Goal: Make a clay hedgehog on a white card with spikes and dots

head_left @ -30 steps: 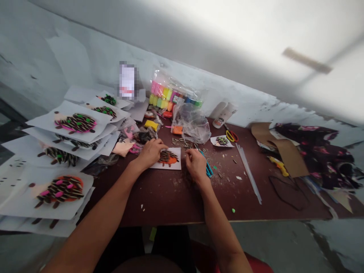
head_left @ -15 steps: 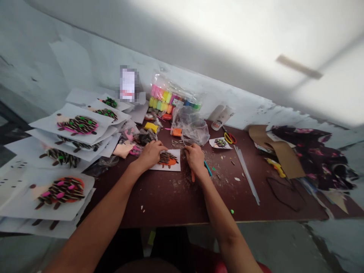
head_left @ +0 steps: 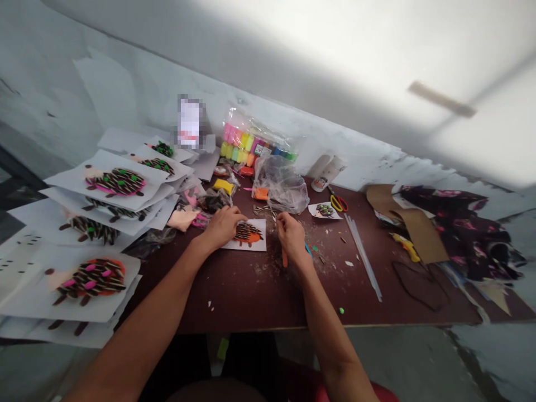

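Note:
My left hand [head_left: 226, 226], fingers curled together, holds down the left part of a white card [head_left: 260, 245]. On the card is a hedgehog picture [head_left: 250, 234] with an orange body and rows of dark spines; the hand covers its left end. Just right of the card, my right hand [head_left: 292, 237] is closed in a pinch, and whatever lies between its fingertips is too small to make out. Small dark stick-like pieces [head_left: 263, 210] lie beside those fingertips. Under the right hand an orange handle [head_left: 285, 258] shows, with a blue piece [head_left: 309, 250] on the other side.
Finished-looking hedgehog sheets [head_left: 113, 181] are stacked at left. Behind the hands are a bag of coloured clay [head_left: 251, 145], a crumpled plastic bag [head_left: 280, 184] and a white bottle [head_left: 329, 174]. Scissors [head_left: 338, 203], glue sticks [head_left: 364, 259] and a yellow glue gun [head_left: 406, 247] lie right.
My right hand has shifted slightly right, away from the card, and turned a little, still pinched. The left hand and the card stay in place.

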`<state>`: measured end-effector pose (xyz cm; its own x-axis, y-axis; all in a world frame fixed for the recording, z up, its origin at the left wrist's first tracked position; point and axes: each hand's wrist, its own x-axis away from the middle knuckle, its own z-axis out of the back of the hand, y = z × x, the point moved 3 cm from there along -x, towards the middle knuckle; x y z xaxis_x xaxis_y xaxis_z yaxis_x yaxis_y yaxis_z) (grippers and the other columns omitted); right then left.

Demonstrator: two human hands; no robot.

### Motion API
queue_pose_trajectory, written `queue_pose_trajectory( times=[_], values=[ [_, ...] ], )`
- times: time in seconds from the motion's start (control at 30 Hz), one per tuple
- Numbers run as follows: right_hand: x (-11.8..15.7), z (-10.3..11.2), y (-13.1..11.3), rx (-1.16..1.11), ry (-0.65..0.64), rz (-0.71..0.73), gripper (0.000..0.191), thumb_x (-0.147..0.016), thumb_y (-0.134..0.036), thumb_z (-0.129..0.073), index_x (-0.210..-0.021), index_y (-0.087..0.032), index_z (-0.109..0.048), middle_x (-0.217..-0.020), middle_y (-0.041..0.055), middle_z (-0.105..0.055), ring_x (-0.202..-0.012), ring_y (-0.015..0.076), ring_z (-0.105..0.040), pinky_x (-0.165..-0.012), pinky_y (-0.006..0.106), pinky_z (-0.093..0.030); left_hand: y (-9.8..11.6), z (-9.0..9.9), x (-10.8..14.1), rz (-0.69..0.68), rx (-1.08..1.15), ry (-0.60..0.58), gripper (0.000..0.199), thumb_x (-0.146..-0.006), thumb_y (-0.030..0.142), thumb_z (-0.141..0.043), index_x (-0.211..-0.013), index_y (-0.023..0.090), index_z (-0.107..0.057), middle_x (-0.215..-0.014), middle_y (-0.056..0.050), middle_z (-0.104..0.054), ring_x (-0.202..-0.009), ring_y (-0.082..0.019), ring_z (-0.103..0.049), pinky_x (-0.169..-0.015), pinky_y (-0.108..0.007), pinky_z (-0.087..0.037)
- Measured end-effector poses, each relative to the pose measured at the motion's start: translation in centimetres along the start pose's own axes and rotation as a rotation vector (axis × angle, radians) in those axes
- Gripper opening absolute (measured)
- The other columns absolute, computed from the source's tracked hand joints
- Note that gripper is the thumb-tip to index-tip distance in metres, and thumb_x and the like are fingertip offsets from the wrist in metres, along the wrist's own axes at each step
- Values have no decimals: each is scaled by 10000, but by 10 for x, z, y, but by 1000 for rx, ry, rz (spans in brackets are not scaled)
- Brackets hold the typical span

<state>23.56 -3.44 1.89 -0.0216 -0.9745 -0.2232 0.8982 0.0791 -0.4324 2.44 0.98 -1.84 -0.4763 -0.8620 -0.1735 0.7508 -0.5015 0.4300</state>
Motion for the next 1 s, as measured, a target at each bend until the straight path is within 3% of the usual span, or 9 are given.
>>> queue_pose_trajectory(
  times=[0.3,0.6,0.7,0.9,1.0],
  values=[
    [18,-2,1,-216,-77,1,212,-791,-186,-548,-942,-190,-696,-782,7,-682,-619,138,-548,-659,252,-443,-2,-1,-1,-3,11,-9,454,-835,52,-481,-1108,257,-781,-1073,-94,-682,-948,-225,-568,-892,-360,-466],
    [28,3,-9,-261,-23,75,170,-889,-211,-538,-877,-200,-708,-886,51,-684,-781,175,-598,-737,271,-459,-2,-1,0,-7,-4,7,456,-839,59,-479,-1115,260,-781,-1072,-91,-688,-942,-223,-568,-883,-350,-474],
    [31,0,-12,-284,-45,76,210,-931,-218,-490,-932,-195,-699,-844,36,-686,-771,172,-610,-747,267,-464,-1,-1,0,-4,-8,1,466,-831,51,-478,-1112,265,-782,-1073,-88,-688,-944,-225,-570,-883,-351,-471],
    [34,-9,-21,-254,-63,168,276,-941,-194,-494,-1082,-184,-731,-964,83,-711,-882,192,-647,-818,280,-480,1,1,0,-3,-16,-10,467,-844,52,-475,-1129,266,-777,-1083,-92,-682,-947,-228,-574,-880,-352,-454],
    [35,-11,-25,-242,-61,158,199,-936,-205,-550,-995,-193,-739,-911,60,-724,-845,186,-651,-796,268,-471,2,3,1,2,-24,-15,473,-848,37,-467,-1124,264,-777,-1083,-90,-680,-955,-228,-574,-875,-346,-446]
  ],
)
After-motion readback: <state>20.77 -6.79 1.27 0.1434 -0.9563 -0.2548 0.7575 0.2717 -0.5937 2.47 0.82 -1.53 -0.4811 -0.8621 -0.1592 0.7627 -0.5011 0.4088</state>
